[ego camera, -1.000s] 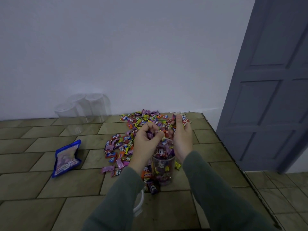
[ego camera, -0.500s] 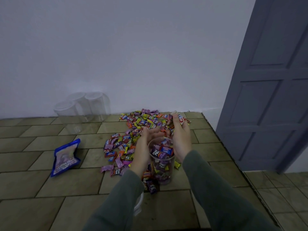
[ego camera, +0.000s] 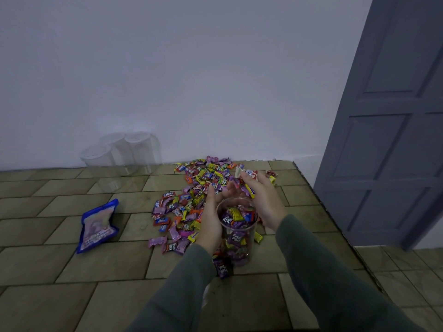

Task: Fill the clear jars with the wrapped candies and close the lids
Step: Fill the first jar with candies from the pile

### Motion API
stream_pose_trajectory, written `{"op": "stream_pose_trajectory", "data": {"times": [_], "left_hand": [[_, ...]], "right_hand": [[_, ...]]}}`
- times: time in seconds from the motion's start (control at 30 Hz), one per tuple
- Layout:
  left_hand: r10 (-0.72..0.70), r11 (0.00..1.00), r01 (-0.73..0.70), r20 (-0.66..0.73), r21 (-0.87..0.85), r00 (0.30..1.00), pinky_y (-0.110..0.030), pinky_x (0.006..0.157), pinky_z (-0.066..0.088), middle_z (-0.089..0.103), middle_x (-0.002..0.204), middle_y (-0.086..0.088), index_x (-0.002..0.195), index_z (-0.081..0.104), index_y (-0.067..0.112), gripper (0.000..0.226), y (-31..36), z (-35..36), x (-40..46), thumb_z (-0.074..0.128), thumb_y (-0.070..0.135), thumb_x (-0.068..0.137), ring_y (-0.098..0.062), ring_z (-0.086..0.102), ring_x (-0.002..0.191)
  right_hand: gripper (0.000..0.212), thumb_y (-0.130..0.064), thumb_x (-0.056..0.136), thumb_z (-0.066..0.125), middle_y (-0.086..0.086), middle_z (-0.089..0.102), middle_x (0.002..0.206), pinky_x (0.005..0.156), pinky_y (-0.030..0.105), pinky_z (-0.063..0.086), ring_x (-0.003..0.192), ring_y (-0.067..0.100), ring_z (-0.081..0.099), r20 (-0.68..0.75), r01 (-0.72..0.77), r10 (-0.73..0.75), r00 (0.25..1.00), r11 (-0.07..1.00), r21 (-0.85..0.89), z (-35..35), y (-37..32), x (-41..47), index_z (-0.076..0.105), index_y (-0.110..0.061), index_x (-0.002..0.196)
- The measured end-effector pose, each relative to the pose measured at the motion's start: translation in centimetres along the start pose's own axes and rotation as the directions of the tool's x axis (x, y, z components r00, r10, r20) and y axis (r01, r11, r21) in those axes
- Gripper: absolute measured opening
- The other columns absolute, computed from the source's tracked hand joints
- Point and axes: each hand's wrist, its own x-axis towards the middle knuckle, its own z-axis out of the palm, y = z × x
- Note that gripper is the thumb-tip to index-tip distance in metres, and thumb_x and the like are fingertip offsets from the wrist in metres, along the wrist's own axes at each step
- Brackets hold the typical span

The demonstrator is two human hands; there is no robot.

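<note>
Jar (ego camera: 237,232) stands upright on the tiled desk (ego camera: 72,295), near centre, lid off, roughly three-quarters full of wrapped candies

My left hand (ego camera: 211,221) is on the jar's left side, palm against the wall, fingers fairly straight reaching past the rim toward the pile; holds nothing I can see

My right hand (ego camera: 261,200) is on the jar's right side, fingers curled round a few candies (ego camera: 248,174) at the far tips, red/white wrappers sticking out; it sits just above and right of the rim

Loose candy pile (ego camera: 191,200) spreads from the far wall to the jar, mostly left and far of it, purple, yellow, red and orange wrappers. A few strays lie near the jar base, one purple one just beside my left sleeve (ego camera: 182,283)

Three empty clear jars (ego camera: 119,159) are clustered far left by the wall, touching or nearly so, well apart from the pile

Blue-edged candy bag (ego camera: 98,225) lies flat on the desk, left of the pile, looks emptied

Something white and rounded peeks out between my forearms at the near edge; can't tell what it is

Grey panelled door (ego camera: 388,116) is on the right, beyond the desk edge
</note>
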Motion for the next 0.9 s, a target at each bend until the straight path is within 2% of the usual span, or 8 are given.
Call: {"op": "stream_pose_trajectory", "data": {"times": [0.13, 0.2, 0.43, 0.5, 0.6, 0.67, 0.8, 0.9], "left_hand": [[0.026, 0.999, -0.028, 0.063, 0.027, 0.998, -0.019, 0.055, 0.054, 0.075, 0.074, 0.003, 0.099, 0.065, 0.017, 0.05, -0.3, -0.2, -0.2, 0.026, 0.048, 0.101, -0.009, 0.072, 0.069], [0.048, 0.998, -0.051, 0.063, 0.042, 0.997, -0.017, 0.057, 0.054, 0.075, 0.075, 0.005, 0.102, 0.065, 0.015, 0.05, -0.4, -0.3, -0.2, 0.027, 0.047, 0.101, -0.006, 0.072, 0.071], [0.036, 0.997, -0.034, -0.021, 0.064, 0.999, -0.04, 0.086, 0.054, 0.072, 0.104, -0.019, 0.104, 0.067, 0.002, 0.062, -0.4, -0.3, 0.0, 0.03, 0.051, 0.1, -0.034, 0.067, 0.101], [0.036, 0.997, -0.034, -0.024, 0.069, 0.999, -0.037, 0.081, 0.054, 0.072, 0.099, -0.018, 0.1, 0.068, 0.002, 0.061, -0.4, -0.3, 0.1, 0.03, 0.05, 0.1, -0.031, 0.068, 0.094], [0.058, 0.995, -0.057, -0.016, 0.078, 0.998, -0.036, 0.08, 0.052, 0.074, 0.087, -0.011, 0.092, 0.068, 0.008, 0.055, -0.6, -0.4, 0.1, 0.031, 0.048, 0.1, -0.025, 0.069, 0.085], [0.076, 0.994, -0.074, -0.019, 0.084, 0.997, -0.038, 0.083, 0.051, 0.074, 0.086, -0.009, 0.091, 0.068, 0.01, 0.054, -0.8, -0.5, 0.2, 0.032, 0.049, 0.1, -0.025, 0.068, 0.086], [0.1, 0.991, -0.099, -0.011, 0.087, 0.995, -0.044, 0.089, 0.05, 0.072, 0.091, -0.017, 0.095, 0.069, 0.004, 0.059, -0.9, -0.5, 0.3, 0.031, 0.049, 0.1, -0.031, 0.067, 0.09], [0.092, 0.995, -0.092, -0.001, 0.043, 0.996, -0.039, 0.082, 0.054, 0.073, 0.088, -0.017, 0.092, 0.068, 0.002, 0.057, -0.9, -0.4, 0.5, 0.032, 0.045, 0.1, -0.027, 0.069, 0.083]], "right_hand": [[0.024, -0.043, 0.093, 0.058, 0.001, 0.072, 0.106, 0.09, 0.043, 0.053, 0.102, 0.019, 0.067, 0.136, 0.154, -0.129, 0.982, 0.968, -0.197, -0.3, -0.3, -1.5, 0.066, -0.025, 0.106], [0.013, -0.031, 0.096, 0.055, 0.002, 0.073, 0.102, 0.09, 0.043, 0.053, 0.097, 0.019, 0.068, 0.192, 0.201, -0.162, 0.968, 0.958, -0.205, -0.5, 0.1, -1.7, 0.066, -0.026, 0.102], [0.03, -0.05, 0.086, 0.059, -0.003, 0.071, 0.109, 0.098, 0.051, 0.048, 0.106, 0.02, 0.065, 0.164, 0.216, -0.185, 0.969, 0.956, -0.199, -0.9, -0.3, -2.0, 0.066, -0.03, 0.108], [0.033, -0.055, 0.08, 0.06, -0.002, 0.069, 0.108, 0.094, 0.049, 0.05, 0.105, 0.021, 0.064, 0.185, 0.254, -0.209, 0.96, 0.93, -0.266, -1.4, -0.4, -1.9, 0.064, -0.033, 0.105], [0.015, -0.039, 0.091, 0.06, -0.006, 0.058, 0.11, 0.085, 0.027, 0.044, 0.103, 0.013, 0.055, 0.315, 0.365, -0.221, 0.923, 0.764, -0.533, -2.5, -0.8, -1.8, 0.059, -0.032, 0.104], [0.024, -0.034, 0.093, 0.06, -0.007, 0.048, 0.115, 0.086, 0.018, 0.038, 0.107, 0.008, 0.044, 0.413, 0.417, -0.155, 0.898, 0.604, -0.679, -3.2, -1.1, -1.7, 0.057, -0.029, 0.116], [0.039, -0.04, 0.088, 0.065, -0.008, 0.043, 0.119, 0.094, 0.024, 0.035, 0.112, 0.006, 0.04, 0.375, 0.448, -0.245, 0.894, 0.524, -0.725, -3.4, -1.8, -2.1, 0.058, -0.029, 0.125], [0.038, -0.039, 0.09, 0.064, -0.006, 0.053, 0.107, 0.087, 0.026, 0.042, 0.102, 0.01, 0.049, 0.41, 0.446, -0.179, 0.894, 0.411, -0.795, -3.2, -3.1, -2.7, 0.061, -0.031, 0.127]]}}
